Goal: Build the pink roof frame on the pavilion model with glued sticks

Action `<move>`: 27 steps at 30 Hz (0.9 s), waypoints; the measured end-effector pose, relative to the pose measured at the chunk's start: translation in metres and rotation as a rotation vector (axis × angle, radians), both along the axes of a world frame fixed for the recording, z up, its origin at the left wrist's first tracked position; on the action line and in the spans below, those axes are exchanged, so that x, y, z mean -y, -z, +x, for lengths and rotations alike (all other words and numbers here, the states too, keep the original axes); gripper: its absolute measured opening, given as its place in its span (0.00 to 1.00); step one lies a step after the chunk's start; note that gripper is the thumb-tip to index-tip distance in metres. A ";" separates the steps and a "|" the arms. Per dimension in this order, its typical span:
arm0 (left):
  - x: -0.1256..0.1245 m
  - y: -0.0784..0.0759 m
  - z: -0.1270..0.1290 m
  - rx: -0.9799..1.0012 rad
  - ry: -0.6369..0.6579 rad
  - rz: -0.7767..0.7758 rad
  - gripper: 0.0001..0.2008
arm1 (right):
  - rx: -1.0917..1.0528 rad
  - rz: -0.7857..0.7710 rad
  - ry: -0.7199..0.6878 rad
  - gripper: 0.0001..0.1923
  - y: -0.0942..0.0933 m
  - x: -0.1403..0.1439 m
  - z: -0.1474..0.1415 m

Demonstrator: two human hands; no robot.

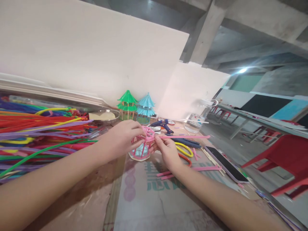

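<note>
Pink pipe cleaner [183,137] runs rightward from our pinching right hand [167,150]; our left hand [125,136] grips the pink frame [141,147] touching its near end.

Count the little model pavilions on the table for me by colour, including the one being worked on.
Green pavilion, finished, by the wall: 1
Blue pavilion, finished, beside the green one: 1
Pink pavilion, unfinished, held by the left hand and right hand, which also pinches a long pink strip: 1
Total: 3
</note>
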State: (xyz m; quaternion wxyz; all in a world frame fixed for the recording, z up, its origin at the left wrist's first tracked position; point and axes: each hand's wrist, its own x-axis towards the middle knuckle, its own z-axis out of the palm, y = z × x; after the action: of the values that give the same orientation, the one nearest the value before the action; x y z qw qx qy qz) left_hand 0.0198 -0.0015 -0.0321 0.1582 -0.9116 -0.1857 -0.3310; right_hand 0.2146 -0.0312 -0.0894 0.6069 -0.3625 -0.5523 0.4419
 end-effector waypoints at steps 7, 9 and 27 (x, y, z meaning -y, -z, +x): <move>-0.005 0.005 -0.001 -0.004 0.052 0.025 0.09 | 0.023 0.007 -0.004 0.25 0.001 0.000 -0.001; -0.007 0.006 -0.002 -0.008 0.067 0.018 0.08 | 0.029 0.010 -0.006 0.25 0.001 0.000 -0.002; -0.004 0.002 -0.004 -0.022 0.112 0.105 0.10 | 0.091 0.031 0.005 0.26 -0.002 0.000 -0.002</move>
State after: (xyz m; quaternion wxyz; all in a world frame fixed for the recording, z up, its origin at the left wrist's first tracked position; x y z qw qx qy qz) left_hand 0.0162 0.0027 -0.0337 0.1892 -0.9146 -0.1150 -0.3384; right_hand 0.2125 -0.0312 -0.0877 0.5878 -0.3739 -0.5851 0.4150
